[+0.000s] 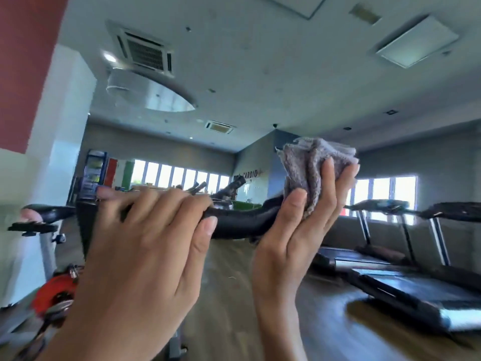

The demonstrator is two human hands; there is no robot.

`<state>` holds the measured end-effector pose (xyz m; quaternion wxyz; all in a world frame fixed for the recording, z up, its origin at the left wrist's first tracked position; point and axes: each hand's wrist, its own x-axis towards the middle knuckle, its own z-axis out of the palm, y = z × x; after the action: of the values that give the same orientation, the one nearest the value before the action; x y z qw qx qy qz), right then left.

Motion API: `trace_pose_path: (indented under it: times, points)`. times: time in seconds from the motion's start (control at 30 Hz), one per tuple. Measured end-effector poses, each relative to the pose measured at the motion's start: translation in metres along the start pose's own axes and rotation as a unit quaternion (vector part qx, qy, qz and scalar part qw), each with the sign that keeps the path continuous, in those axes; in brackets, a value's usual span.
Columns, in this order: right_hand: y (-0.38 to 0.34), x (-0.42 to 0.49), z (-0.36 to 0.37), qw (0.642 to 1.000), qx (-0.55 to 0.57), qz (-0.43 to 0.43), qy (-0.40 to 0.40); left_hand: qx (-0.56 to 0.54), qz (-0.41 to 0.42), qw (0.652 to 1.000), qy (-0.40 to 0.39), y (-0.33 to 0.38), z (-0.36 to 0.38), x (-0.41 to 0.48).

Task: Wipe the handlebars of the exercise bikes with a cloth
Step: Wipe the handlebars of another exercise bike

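One grey cloth (316, 173), bunched into folds, is held up at about 2 o'clock from the middle of the view. It is just above the right end of a black handlebar (242, 222); whether it touches the bar cannot be told. The right hand (294, 230) pinches it, with the thumb on the near face and the fingers together behind it. The left hand (145, 246), at 8 o'clock, grips the one handlebar in reach, its fingers close together and curled over the top and its thumb along the near side.

Further out at 8 o'clock is one exercise bike with a red flywheel (56, 290). Two treadmills (406, 285) stand at 4 o'clock, side by side. The floor (234, 295) is brown wood planks. The pale ceiling carries two air-conditioning cassettes (141, 50) at 11 o'clock and two flat light panels (416, 43) at 1 o'clock. A row of bright windows (179, 175) runs along the far wall, beside the word CARDIO (250, 174).
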<state>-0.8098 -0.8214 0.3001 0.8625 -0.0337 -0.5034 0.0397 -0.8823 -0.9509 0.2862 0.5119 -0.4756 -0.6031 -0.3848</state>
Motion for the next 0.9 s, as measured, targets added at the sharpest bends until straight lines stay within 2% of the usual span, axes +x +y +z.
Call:
trace_pose_path:
  times: [0.07,0.13,0.2,0.33,0.5,0.67,0.77,0.83,0.9]
  points:
    - [-0.009,-0.02,0.001,0.999,0.024,0.025,-0.041,-0.002,0.016,1.0,0.018,-0.002,0.0,-0.001]
    - [-0.012,-0.027,-0.003,0.996,0.016,0.006,-0.09,-0.007,0.018,0.999,0.032,-0.003,0.004,-0.002]
    - [0.001,-0.01,-0.008,0.996,0.013,0.004,-0.084,-0.008,0.021,0.998,0.05,-0.004,0.007,-0.003]
    - [0.001,0.024,-0.007,0.993,0.058,0.098,-0.03,-0.024,0.016,0.997,0.068,-0.004,0.009,-0.003]
    - [-0.023,-0.04,-0.001,0.993,0.058,0.058,-0.083,-0.03,0.005,0.998,0.062,-0.001,0.009,-0.003]
    - [-0.009,0.0,-0.006,0.994,0.039,0.077,-0.073,-0.036,0.011,0.999,0.027,-0.004,0.0,0.0]
    - [-0.009,-0.009,-0.006,0.995,-0.013,0.005,-0.099,-0.04,0.017,0.999,0.011,-0.005,-0.002,-0.002]
    - [0.001,-0.022,-0.012,0.977,-0.089,-0.12,-0.153,-0.038,0.022,0.999,0.004,-0.007,-0.002,-0.003]
    - [0.022,-0.012,-0.024,0.942,-0.157,-0.238,-0.177,-0.04,0.028,0.999,0.001,-0.01,-0.001,-0.003]
